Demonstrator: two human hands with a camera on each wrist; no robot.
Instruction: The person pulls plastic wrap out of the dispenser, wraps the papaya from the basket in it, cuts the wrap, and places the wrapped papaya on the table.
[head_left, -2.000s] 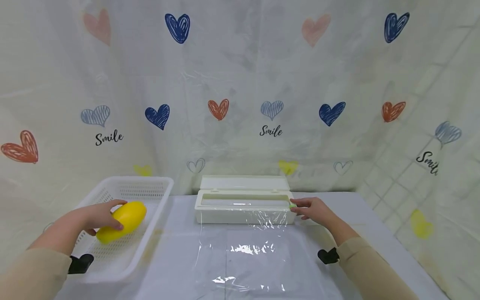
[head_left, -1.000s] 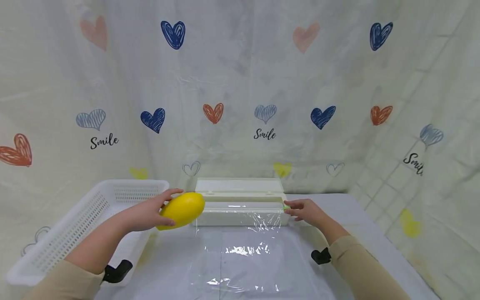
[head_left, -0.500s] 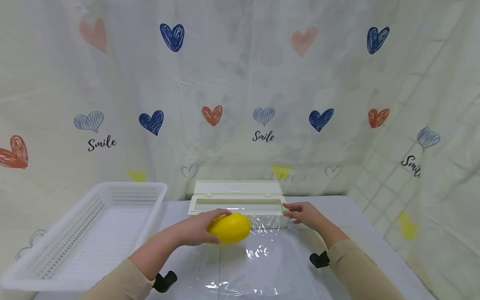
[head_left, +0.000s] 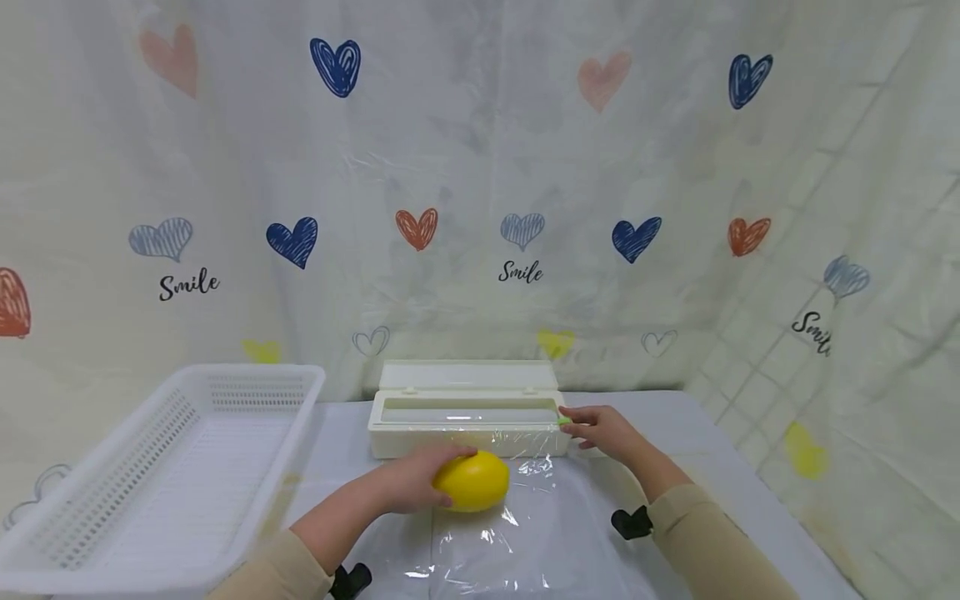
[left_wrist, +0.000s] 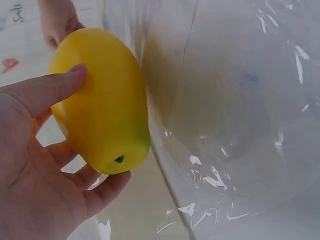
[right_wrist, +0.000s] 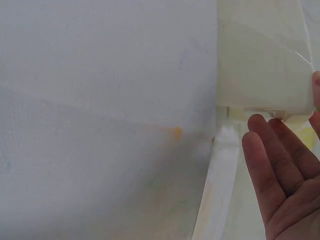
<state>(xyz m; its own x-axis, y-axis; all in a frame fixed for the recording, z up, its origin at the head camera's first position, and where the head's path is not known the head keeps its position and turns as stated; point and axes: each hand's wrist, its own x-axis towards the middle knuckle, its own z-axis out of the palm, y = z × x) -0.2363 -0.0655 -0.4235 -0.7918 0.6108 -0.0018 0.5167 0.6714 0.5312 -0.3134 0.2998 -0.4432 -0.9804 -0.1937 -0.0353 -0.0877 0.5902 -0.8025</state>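
My left hand (head_left: 420, 479) holds a yellow mango (head_left: 474, 482) over the stretch of clear cling film in front of the dispenser. In the left wrist view the thumb lies along one side of the mango (left_wrist: 102, 100), fingers curl beneath it, and its green-tinged end shows a dark stem spot. My right hand (head_left: 603, 429) is at the right end of the white cling film dispenser (head_left: 465, 440), thumb and forefinger at a small green slide cutter (head_left: 563, 421). The right wrist view shows the other fingers (right_wrist: 280, 160) extended beside the box end; the cutter is hidden there.
A white perforated basket (head_left: 303, 425) stands on the left of the table. The dispenser's lid (head_left: 468, 375) is raised at the back. Clear cling film (head_left: 510, 558) runs from the dispenser towards the front of the table. A heart-printed curtain (head_left: 450, 167) hangs behind.
My left hand has lifted the mango out of the basket and carried it right, then lowered it towards the film before the dispenser. The right hand stays at the dispenser's end.
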